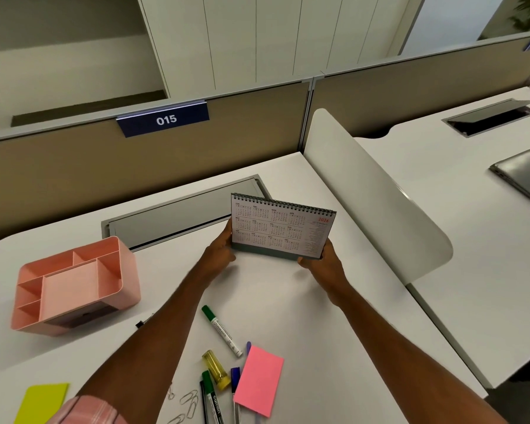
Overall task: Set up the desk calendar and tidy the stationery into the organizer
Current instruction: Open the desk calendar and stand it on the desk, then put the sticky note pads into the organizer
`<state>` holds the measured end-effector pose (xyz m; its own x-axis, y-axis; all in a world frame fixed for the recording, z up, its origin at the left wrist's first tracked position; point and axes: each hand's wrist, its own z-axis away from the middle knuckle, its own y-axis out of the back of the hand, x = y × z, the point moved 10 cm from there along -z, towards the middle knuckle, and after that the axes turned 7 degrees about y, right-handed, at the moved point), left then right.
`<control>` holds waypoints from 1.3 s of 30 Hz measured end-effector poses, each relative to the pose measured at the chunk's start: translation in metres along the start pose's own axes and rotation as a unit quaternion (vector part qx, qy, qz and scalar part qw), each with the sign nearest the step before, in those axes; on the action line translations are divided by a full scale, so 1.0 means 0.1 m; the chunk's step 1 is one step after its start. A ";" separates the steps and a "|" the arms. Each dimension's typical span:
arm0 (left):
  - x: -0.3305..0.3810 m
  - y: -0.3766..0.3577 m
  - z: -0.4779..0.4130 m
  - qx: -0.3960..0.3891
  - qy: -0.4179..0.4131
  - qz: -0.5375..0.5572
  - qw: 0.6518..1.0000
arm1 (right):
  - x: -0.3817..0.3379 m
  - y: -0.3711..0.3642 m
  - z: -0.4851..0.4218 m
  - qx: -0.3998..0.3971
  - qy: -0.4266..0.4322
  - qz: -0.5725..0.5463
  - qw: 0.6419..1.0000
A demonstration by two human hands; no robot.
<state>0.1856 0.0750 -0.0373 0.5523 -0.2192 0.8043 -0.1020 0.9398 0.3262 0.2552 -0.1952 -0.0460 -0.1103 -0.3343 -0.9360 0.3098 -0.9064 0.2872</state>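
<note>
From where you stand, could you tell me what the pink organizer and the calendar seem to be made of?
The pink organizer looks like moulded plastic with a smooth matte finish and thin, rounded walls. The calendar appears to be printed paper pages on a metal wire spiral; its grey base is probably card.

The calendar [280, 229] held between both hands is white with grey print, a red "2026" and a grey-green base. Left of the grip, the organizer [74, 284] is pale pink. Below it lie a pink notepad [259, 381], green-capped markers [221, 328] and a yellow-green pad [42, 402].
</note>
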 end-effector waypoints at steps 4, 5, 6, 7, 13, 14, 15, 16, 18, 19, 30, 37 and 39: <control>-0.01 -0.04 0.00 -0.017 0.007 0.004 1.000 | -0.02 0.05 0.03 0.019 0.020 0.013 1.000; -0.04 -0.03 -0.02 -0.016 0.010 0.004 1.000 | -0.03 0.05 0.05 0.023 0.023 0.012 0.999; -0.06 -0.03 -0.03 -0.014 0.012 0.000 1.000 | -0.03 0.06 0.05 0.026 0.026 0.015 0.999; -0.07 -0.02 -0.04 -0.012 0.011 -0.003 1.000 | -0.02 0.06 0.05 0.030 0.027 0.015 0.999; -0.17 0.06 -0.08 0.025 0.036 -0.006 0.999 | 0.02 0.09 0.04 0.045 0.007 0.026 0.999; -0.16 0.07 -0.07 0.032 0.040 -0.003 0.999 | 0.02 0.09 0.05 0.046 0.001 0.031 0.998; -0.15 0.08 -0.07 0.041 0.038 -0.001 0.998 | 0.00 0.09 0.07 0.049 -0.004 0.028 0.998; -0.13 0.08 -0.04 0.051 0.034 -0.006 0.998 | 0.00 0.09 0.09 0.054 -0.009 0.038 0.998; -0.08 0.11 0.03 0.076 0.015 -0.034 0.996 | 0.03 0.11 0.11 0.064 -0.015 0.077 0.995; -0.07 0.13 0.06 0.094 0.004 -0.064 0.993 | 0.02 0.12 0.14 0.070 -0.012 0.102 0.992; -0.28 0.03 0.58 0.121 -0.048 -0.327 0.936 | 0.21 0.05 0.67 0.057 -0.007 0.216 0.975; -0.58 -0.15 1.45 0.141 -0.117 -0.294 0.938 | 0.37 -0.43 1.49 -0.048 0.033 0.253 0.966; -0.72 -0.19 1.67 0.140 -0.111 -0.274 0.945 | 0.40 -0.59 1.73 -0.088 0.053 0.276 0.956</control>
<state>0.0097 0.0286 -0.0183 0.4022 -0.7315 0.5506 -0.0839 0.5694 0.8178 0.0687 -0.1993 -0.0648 0.2097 -0.7123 -0.6698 0.4486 -0.5386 0.7132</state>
